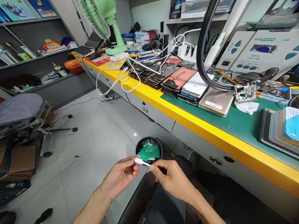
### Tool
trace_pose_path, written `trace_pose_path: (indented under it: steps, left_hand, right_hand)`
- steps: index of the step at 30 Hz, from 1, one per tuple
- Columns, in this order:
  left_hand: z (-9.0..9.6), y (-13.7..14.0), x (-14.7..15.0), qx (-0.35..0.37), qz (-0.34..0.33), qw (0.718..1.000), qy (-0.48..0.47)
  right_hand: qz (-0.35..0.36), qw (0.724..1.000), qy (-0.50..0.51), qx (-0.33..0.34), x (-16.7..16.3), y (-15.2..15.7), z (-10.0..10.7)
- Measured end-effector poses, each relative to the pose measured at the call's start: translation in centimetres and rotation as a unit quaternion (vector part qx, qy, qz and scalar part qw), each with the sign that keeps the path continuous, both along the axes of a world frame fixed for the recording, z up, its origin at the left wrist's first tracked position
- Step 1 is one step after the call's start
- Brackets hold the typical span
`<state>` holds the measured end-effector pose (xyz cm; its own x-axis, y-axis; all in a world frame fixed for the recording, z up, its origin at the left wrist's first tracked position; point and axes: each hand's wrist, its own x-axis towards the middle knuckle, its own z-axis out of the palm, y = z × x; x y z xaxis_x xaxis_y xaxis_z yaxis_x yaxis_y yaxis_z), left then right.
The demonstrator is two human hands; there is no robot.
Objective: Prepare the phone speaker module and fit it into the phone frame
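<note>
My right hand (171, 179) pinches the thin handle of a white swab (141, 161) with a thick, soft-looking head. My left hand (123, 172) is closed in a pinch at the swab's head. Something tiny seems to be between its thumb and forefinger, but it is too small to name. Both hands are held low over my lap, in front of the bench. Just beyond them on the floor stands a round waste bin (161, 149), with a green card (149, 151) and other litter in it.
The bench's yellow edge (187, 124) runs along the right. On it are stacked phones (179, 77), tangled white cables (114, 81), a green fan (114, 31) and a hot air station (257, 53). A thick black hose (201, 46) arches in front. A wheeled chair (21, 107) stands left.
</note>
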<state>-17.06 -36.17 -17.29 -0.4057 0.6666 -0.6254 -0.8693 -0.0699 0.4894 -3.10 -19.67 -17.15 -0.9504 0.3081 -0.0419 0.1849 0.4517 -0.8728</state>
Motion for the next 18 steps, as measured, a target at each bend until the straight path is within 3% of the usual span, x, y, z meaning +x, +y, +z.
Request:
trace_pose_path:
  steps: [5,11,18]
  left_hand:
    - [-0.02,-0.17,0.31,0.008,-0.008,1.000,-0.011]
    - [-0.19,-0.25,0.44,0.008,-0.001,1.000,-0.010]
    - [0.27,-0.06,0.52,-0.004,0.002,1.000,0.004]
  right_hand:
    - [-0.054,0.998,0.004,0.038,-0.17,-0.02,-0.10]
    - [0.004,1.000,-0.002,0.021,0.11,0.23,0.37]
    - [-0.049,0.997,0.004,0.062,-0.09,0.23,-0.31]
